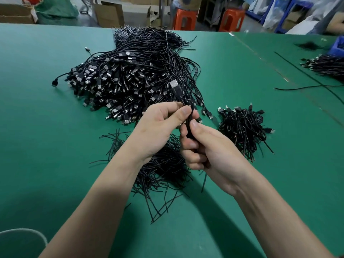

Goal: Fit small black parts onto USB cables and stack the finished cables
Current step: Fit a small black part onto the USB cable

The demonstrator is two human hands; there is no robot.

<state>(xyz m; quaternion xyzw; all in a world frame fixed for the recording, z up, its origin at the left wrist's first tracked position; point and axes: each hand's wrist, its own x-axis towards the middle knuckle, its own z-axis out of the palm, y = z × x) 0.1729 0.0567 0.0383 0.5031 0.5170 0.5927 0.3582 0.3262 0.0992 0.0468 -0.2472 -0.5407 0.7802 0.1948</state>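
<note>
Both hands meet above the green table [46, 146], holding one black USB cable [176, 86] whose silver plug points up and away. My left hand [160, 127] pinches the cable just below the plug between thumb and fingers. My right hand [202, 148] grips the cable's lower part in curled fingers; whether a small black part sits there is hidden. A large heap of USB cables [126, 75] lies behind the hands. A smaller bundle of cables [243, 127] lies to the right. A pile of thin black strips [162, 174] lies under my wrists.
Another cable bundle [325, 66] and a blue bin [337, 46] sit at the far right edge. One long loose cable [307, 75] crosses the right side. Orange stools [185, 18] and cardboard boxes [109, 13] stand beyond the table. A white curved object [24, 233] shows at the bottom left.
</note>
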